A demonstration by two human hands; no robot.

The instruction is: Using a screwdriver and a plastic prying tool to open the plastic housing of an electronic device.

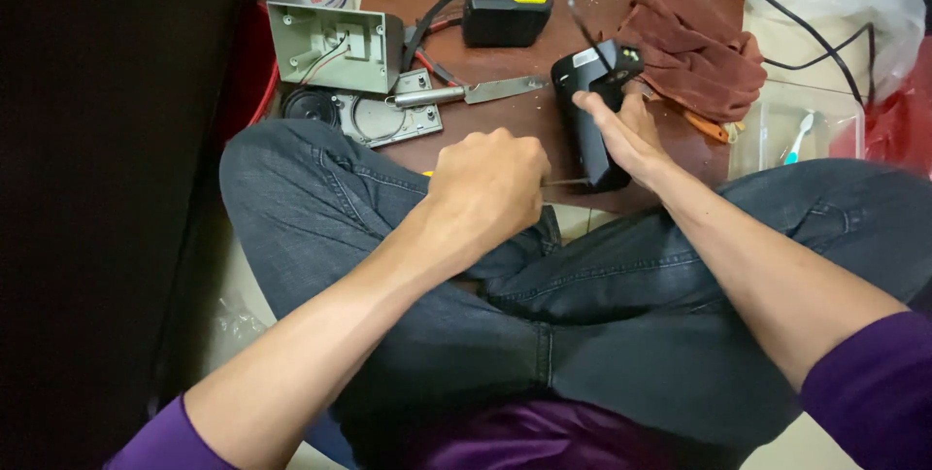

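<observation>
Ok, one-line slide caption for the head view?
Left hand drives a screwdriver into a black device steadied by the right hand.

A black, oblong plastic device casing (pixel 592 111) is standing tilted on the edge of the brown table, its glossy top end pointing away and its lower end resting near the table's front edge. A slim metal screwdriver shaft (pixel 568 181) is lying level, its tip meeting the casing's lower end.
</observation>
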